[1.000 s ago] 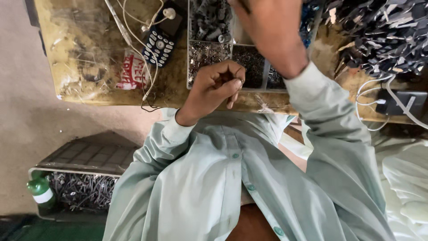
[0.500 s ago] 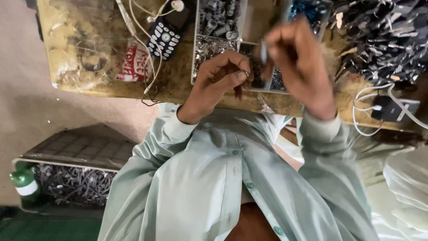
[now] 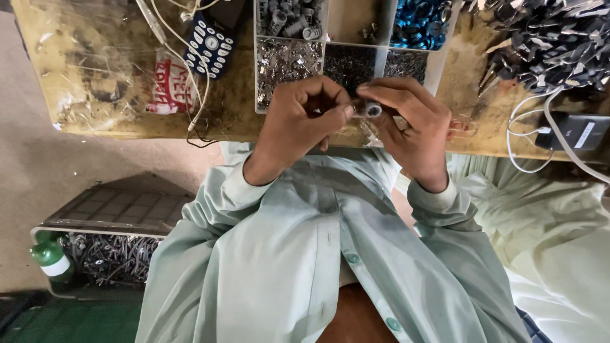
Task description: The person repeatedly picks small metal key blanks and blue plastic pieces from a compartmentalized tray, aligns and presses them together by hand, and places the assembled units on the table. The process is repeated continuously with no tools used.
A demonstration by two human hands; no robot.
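Left hand (image 3: pixel 298 124) curled, thumb and fingertips pinched toward a small round metal ring (image 3: pixel 370 110); right hand (image 3: pixel 410 127) closed around that ring, gripping from 3 o'clock. Held just above the worn wooden bench edge (image 3: pixel 114 82). At 12 o'clock, a clear plastic compartment tray (image 3: pixel 321 57) of tiny shiny metal parts; at 10 o'clock, a blue keypad phone (image 3: pixel 210 47).

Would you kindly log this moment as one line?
left hand: pinching small part | right hand: holding small metal ring | both above compartment tray on workbench
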